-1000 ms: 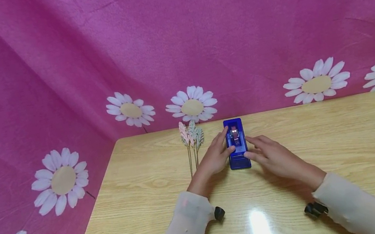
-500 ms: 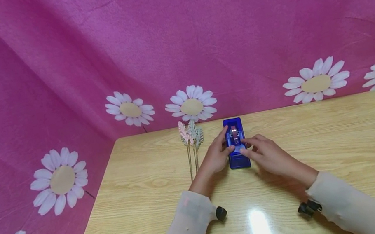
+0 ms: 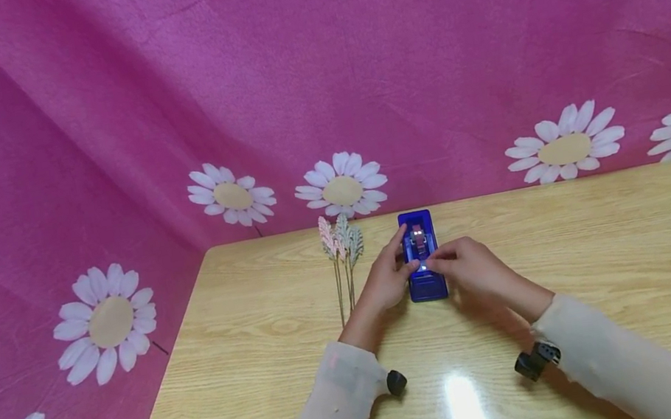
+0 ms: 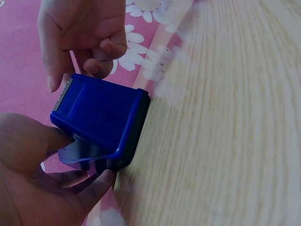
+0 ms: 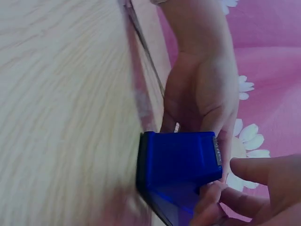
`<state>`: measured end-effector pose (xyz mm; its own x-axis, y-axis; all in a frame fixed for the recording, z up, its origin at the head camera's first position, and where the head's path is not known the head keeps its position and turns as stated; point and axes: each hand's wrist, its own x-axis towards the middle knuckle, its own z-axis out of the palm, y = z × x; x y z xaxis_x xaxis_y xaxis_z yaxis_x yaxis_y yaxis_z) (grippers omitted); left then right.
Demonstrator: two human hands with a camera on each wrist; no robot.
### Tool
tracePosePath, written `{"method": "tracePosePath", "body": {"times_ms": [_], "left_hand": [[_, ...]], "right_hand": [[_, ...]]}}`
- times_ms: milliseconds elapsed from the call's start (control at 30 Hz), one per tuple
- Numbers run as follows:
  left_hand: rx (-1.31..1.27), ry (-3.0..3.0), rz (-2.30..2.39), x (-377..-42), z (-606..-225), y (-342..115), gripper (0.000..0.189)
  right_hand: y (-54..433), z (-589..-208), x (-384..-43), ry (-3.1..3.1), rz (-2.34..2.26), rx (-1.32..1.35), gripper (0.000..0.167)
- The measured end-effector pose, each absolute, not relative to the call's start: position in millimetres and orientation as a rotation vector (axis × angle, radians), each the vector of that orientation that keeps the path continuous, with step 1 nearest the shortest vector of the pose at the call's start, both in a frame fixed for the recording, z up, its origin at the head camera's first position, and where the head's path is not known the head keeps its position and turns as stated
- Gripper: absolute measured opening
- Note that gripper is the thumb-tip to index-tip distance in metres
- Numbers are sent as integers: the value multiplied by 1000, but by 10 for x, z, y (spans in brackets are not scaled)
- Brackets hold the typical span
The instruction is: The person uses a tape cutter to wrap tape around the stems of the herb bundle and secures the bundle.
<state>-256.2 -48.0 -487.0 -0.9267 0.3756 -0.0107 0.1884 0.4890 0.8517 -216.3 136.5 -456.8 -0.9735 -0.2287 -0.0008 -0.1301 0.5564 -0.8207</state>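
A blue tape dispenser (image 3: 428, 289) with a serrated metal cutter (image 4: 62, 94) stands near the table's far edge. My left hand (image 3: 384, 279) grips its left side, thumb near the well and fingers along the outer wall; in the left wrist view these fingers (image 4: 89, 190) lie against its casing. My right hand (image 3: 477, 270) reaches over the dispenser's right side, with thumb and index tips drawn close by the cutter. In the right wrist view its thumb (image 5: 249, 170) is beside the cutter and other fingers reach toward the well. I cannot tell whether tape lies between them.
Several pink and grey-green artificial flower sprigs (image 3: 341, 242) lie on the table left of the dispenser. Behind the wooden table (image 3: 619, 249) hangs a magenta cloth (image 3: 420, 75) printed with white daisies. Black wrist cameras (image 3: 537, 359) hang from the sleeves.
My right hand has moved left over the dispenser, and its thumb and index finger have come together near the cutter. The left hand keeps its hold at the dispenser's side.
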Motion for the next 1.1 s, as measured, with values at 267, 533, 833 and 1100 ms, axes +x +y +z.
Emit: {"method": "tracePosePath", "body": {"times_ms": [267, 533, 833, 1100], "left_hand": [[456, 2530, 1426, -2563, -4890, -488, 67], [470, 2521, 1428, -2559, -4882, -483, 68], [447, 2529, 1430, -2545, -4874, -473, 68], [452, 2524, 1435, -2548, -4890, -475, 68]], "right_hand": [[1372, -4509, -2270, 2441, -1570, -87, 29], [1342, -4550, -2294, 2240, -1738, 17, 29], [1343, -4588, -2276, 2051, -1879, 139, 28], [1343, -4572, -2273, 1907, -1958, 171, 28]]}}
